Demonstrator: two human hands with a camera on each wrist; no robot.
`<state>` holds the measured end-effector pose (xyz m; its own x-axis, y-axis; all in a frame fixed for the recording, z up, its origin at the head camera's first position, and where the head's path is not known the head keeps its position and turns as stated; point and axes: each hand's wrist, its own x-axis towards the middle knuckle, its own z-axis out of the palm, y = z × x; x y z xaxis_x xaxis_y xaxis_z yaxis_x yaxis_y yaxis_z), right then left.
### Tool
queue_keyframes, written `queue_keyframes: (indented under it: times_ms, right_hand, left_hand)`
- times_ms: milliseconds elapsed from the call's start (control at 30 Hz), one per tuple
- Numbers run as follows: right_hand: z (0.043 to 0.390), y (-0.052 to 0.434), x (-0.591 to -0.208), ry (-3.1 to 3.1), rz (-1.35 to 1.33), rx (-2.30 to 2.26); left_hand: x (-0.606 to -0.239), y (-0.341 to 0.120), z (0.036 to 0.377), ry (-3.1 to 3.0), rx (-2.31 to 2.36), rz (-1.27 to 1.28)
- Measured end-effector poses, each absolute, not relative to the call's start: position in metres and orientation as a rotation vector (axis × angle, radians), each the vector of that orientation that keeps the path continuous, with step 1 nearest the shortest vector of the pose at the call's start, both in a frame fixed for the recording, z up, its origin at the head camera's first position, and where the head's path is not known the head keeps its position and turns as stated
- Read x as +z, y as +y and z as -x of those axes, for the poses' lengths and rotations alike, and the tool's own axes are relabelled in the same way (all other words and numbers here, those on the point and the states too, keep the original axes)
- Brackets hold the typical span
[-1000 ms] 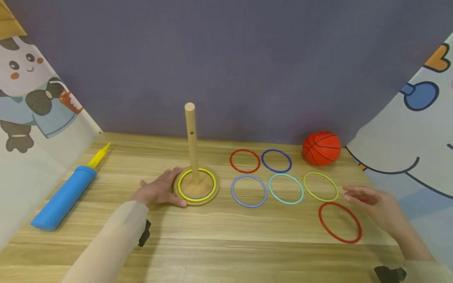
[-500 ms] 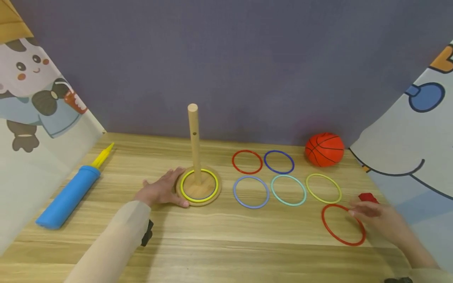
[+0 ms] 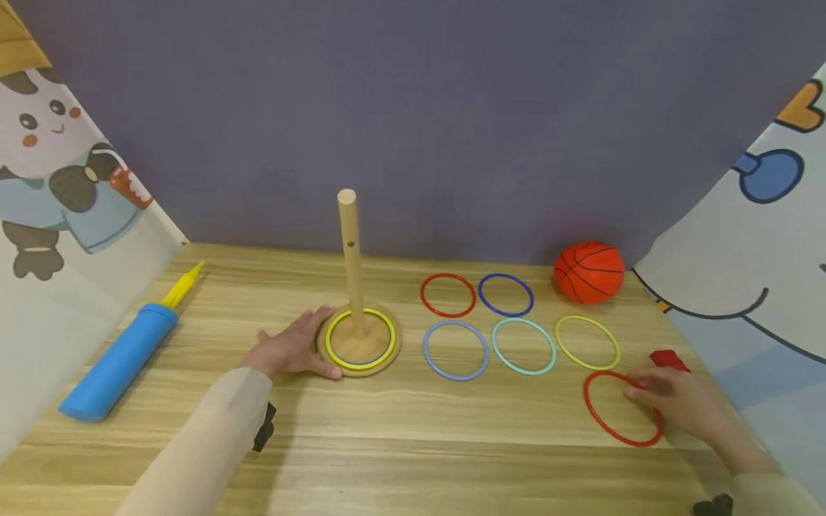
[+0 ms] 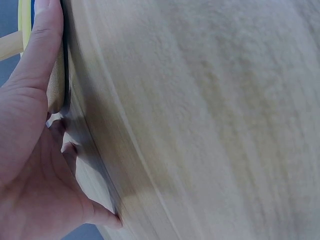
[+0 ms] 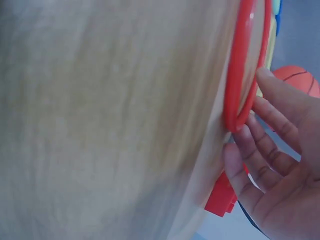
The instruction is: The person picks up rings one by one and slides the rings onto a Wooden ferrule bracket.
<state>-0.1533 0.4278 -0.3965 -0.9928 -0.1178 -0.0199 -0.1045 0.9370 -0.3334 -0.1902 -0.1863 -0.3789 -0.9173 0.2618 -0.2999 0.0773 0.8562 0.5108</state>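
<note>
My left hand [image 3: 293,347] rests with straight fingers against the round base [image 3: 395,337] of a wooden peg stand [image 3: 350,251]. A yellow ring [image 3: 330,351] lies on that base around the peg. In the left wrist view the thumb [image 4: 35,55] lies along the base's edge. My right hand [image 3: 642,393] is at the near right of the table, on the right side of a large red ring [image 3: 596,419] that lies flat. The right wrist view shows the thumb and fingertips [image 5: 237,137] on either side of the red ring's [image 5: 240,60] rim.
Several loose rings lie between the hands: red [image 3: 422,294], dark blue [image 3: 480,294], lavender [image 3: 426,351], teal [image 3: 495,347], yellow [image 3: 558,337]. An orange basketball [image 3: 589,271] sits at the back right, a small red block [image 3: 667,358] by my right hand, a blue pump [image 3: 119,358] at the left.
My right hand came down and toward me from beside the yellow ring onto the red ring's right rim. The left hand stayed on the stand's base.
</note>
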Motion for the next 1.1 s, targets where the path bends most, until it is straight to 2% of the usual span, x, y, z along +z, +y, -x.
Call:
queue_keyframes:
  times_ms: [533, 1100]
  right_hand:
    - [0.154, 0.43, -0.405, 3.053, 0.203, -0.607]
    - [0.149, 0.414, -0.378, 3.041, 0.333, -0.539]
  left_hand:
    - [-0.379, -0.188, 0.19, 2.668, 0.73, -0.249]
    - [-0.378, -0.187, 0.189, 2.671, 0.702, -0.25]
